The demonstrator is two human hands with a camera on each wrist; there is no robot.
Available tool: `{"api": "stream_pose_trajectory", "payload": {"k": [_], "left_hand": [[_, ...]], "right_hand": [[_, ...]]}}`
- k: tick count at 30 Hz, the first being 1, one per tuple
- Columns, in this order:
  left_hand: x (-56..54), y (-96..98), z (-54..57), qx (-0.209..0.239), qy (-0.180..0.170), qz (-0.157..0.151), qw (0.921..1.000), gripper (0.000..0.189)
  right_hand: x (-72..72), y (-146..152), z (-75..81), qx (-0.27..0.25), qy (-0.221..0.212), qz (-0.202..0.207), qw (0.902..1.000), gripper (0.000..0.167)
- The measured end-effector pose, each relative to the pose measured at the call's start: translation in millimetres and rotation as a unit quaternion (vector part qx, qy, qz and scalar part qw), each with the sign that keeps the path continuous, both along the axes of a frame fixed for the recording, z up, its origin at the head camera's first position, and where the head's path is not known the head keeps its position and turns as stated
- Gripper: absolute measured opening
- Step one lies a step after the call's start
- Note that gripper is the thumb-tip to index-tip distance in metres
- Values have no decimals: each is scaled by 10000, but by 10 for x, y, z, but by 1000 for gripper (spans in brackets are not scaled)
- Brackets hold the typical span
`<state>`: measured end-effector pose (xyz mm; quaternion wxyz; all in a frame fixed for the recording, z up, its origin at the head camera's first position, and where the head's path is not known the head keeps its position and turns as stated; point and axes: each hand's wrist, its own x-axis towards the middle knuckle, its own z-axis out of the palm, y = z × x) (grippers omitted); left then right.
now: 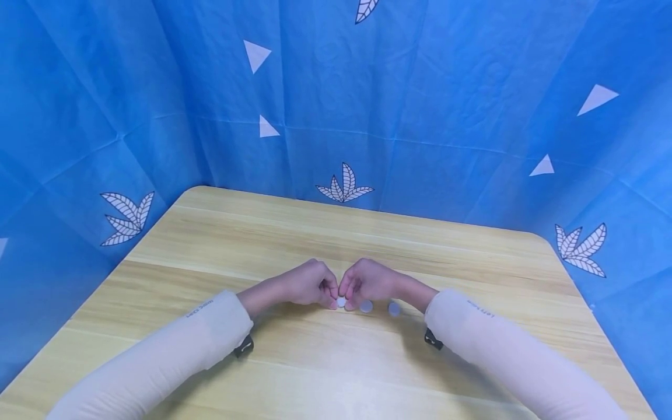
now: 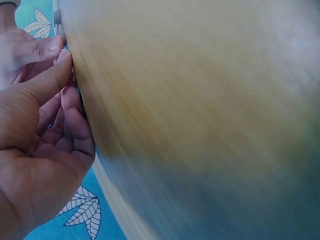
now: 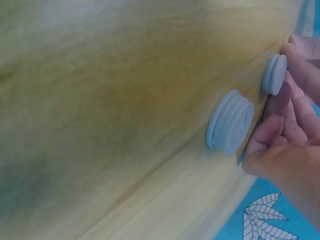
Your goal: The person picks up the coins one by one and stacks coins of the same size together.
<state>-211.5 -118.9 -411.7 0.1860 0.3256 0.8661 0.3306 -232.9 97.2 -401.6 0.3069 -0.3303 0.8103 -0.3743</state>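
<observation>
In the head view my left hand (image 1: 311,284) and right hand (image 1: 370,282) meet at mid-table, fingers bent. Between their fingertips is a small white round disc (image 1: 341,301), which both hands pinch at its edges. Just right of it, under the right hand, lies a second white disc (image 1: 366,306); a third white disc (image 1: 394,308) lies farther right. Seen from the right wrist, these are a short layered stack (image 3: 230,122) and a thinner one (image 3: 275,74) beside the right fingers (image 3: 305,75). From the left wrist, the left fingers (image 2: 52,80) largely hide the pinched disc.
A light wood-grain table (image 1: 336,373) carries everything. Behind and around it hangs a blue curtain (image 1: 346,76) with white triangles and leaf prints. White sleeves (image 1: 157,361) cover both forearms, and a small black clip-like part (image 1: 244,346) shows under each cuff.
</observation>
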Motion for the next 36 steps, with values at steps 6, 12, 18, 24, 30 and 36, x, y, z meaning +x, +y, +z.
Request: {"api": "stream_pose_trajectory", "payload": {"k": [6,12,18,24,30,36], "left_hand": [[0,-25,-5,2,40,-18,10000,10],[-1,-57,-6,88,64,-23,9999,8],[-3,-67,-9,80,93,-18,9999,8],[-20,-64,-15,69,121,-36,9999,8],[-61,4,-24,135,211,-224,9994,8],[-62,-79,-13,15,206,-286,9994,8]], "right_hand": [[12,-43,-18,-19,369,88,9993,18],[30,-81,-25,-98,292,15,9995,16],[49,-94,-33,-48,222,-183,9996,16],[49,-76,-31,-90,267,-197,9994,16],[51,11,-27,-60,191,-246,9995,21],[27,110,22,55,199,-223,9995,24]]}}
